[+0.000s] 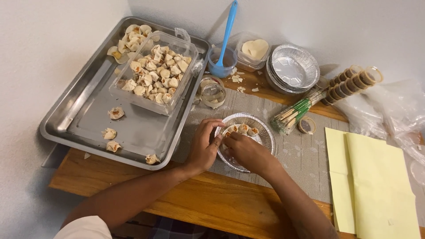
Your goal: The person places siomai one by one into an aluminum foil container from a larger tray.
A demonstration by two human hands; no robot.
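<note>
At the far left a steel tray (84,119) sits on the wooden worktop (195,203), its near corner hanging a little past the edge. A clear plastic box (152,73) rests inside the tray, packed with small folded dumplings (157,75); more of them are heaped behind the box, and a few loose ones (116,113) lie scattered on the bare tray floor.

Just right of the tray, on a grey mat (305,155), the left hand (204,144) curls at the rim of a round foil dish (261,132) — its fingers bent inward and touching the dish edge, though what they pinch, if anything, I cannot tell. The right hand (245,150) lies over the near half of the same dish, fingers closed down toward its floor; whether they grip a dumpling is hidden. Three or four dumplings (242,129) already sit in a row along the far side of the dish.

Behind the hands stand a roll of clear tape (213,94), a blue cup (220,66) with a blue spatula (229,26) leaning in it, and a small tub of round wrappers (254,48). Further right come a stack of foil dishes (293,68), a bundle of chopsticks (297,113) in green sleeves and a row of small sauce cups (352,82). At the far right lie yellow paper sheets (372,181) and crumpled plastic bags (394,110).
</note>
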